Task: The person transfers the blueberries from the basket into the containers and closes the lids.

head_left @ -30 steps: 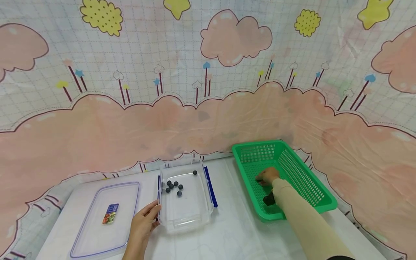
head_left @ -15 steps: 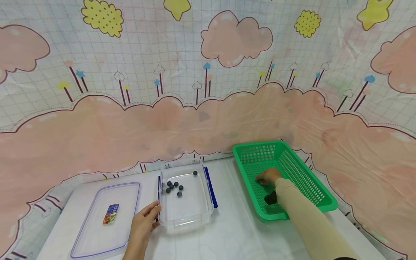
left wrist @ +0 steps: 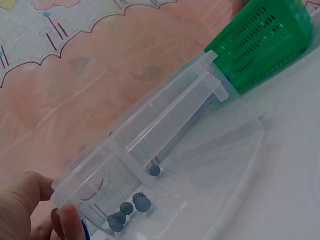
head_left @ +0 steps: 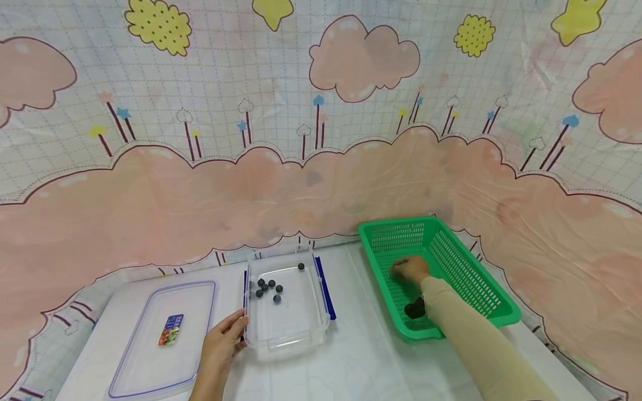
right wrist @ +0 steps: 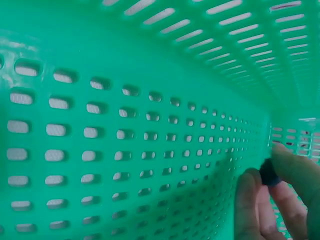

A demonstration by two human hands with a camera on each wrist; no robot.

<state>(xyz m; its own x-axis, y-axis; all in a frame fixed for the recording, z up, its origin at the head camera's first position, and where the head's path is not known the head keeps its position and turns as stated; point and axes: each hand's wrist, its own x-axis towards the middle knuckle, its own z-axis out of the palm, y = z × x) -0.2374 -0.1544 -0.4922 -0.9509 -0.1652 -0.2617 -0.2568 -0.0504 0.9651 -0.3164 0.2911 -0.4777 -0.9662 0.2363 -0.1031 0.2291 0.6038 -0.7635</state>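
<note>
My right hand [head_left: 410, 269] is down inside the green basket [head_left: 373, 262]. Between its thumb and fingers it pinches a blueberry [right wrist: 270, 172], seen in the right wrist view. At the left side of a clear plastic container [head_left: 296, 328], my left hand [head_left: 223, 337] grips the wall, thumb and fingers on either side of it in the left wrist view. Several blueberries [head_left: 264, 287] lie inside that container, mostly toward its left wall. One blueberry [head_left: 301, 266] sits apart near its far right corner.
A clear lid [head_left: 137, 356] with a blue rim lies on the white table [head_left: 361, 356] at left, bearing a colourful label [head_left: 171, 329]. Blue side latches [head_left: 325, 289] fold out from the container. A patterned cloth [head_left: 311, 195] hangs behind. Some dark object [head_left: 415, 308] shows beside the right sleeve.
Inside the basket my right hand has shifted slightly to the left and lifted a little. The left hand, the container and its blueberries have stayed in place.
</note>
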